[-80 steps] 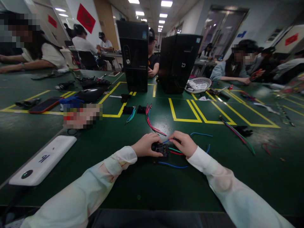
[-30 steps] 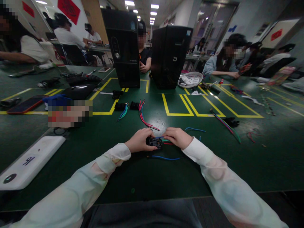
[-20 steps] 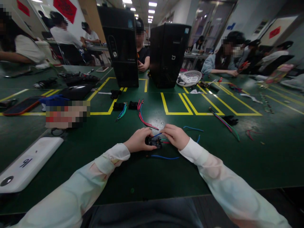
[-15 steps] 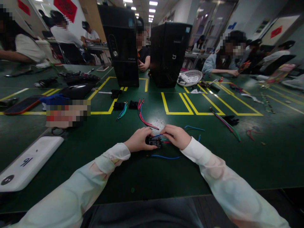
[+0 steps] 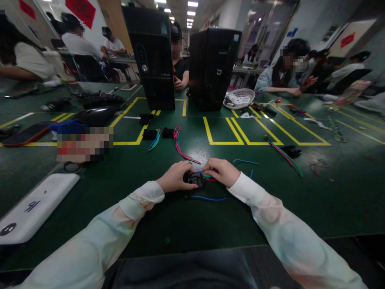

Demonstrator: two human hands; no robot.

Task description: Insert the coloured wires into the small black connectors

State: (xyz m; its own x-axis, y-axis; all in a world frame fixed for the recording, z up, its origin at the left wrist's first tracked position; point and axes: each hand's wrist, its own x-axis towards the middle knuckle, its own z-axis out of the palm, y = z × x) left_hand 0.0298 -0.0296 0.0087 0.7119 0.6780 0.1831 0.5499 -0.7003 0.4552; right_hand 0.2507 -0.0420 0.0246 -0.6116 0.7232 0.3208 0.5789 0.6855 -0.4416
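Observation:
My left hand [image 5: 176,176] grips a small black plastic part [image 5: 197,179], fingers and thumb closed on its left side. My right hand [image 5: 223,171] pinches a blue wire [image 5: 198,172] at the part's upper right. Green and red wires [image 5: 209,179] run from the part beneath my right fingers; their far ends are hidden. Just below my hands lies a loose blue wire [image 5: 207,198]. Another blue wire [image 5: 245,161] rests to the right, with a short blue piece [image 5: 251,174] near it. Beyond my hands is a black part [image 5: 169,133] with red and blue wires.
Two black computer towers [image 5: 150,60] stand ahead on the green table, a person behind them. A white basket [image 5: 239,98] sits beside the right tower [image 5: 215,68]. To my left lies a white slab-shaped device [image 5: 39,208]. A wired black part [image 5: 291,151] lies right. Other people sit around.
My right fingers have shifted slightly at the blue wire by the black part, and the part has tilted a little. The whole view has moved slightly.

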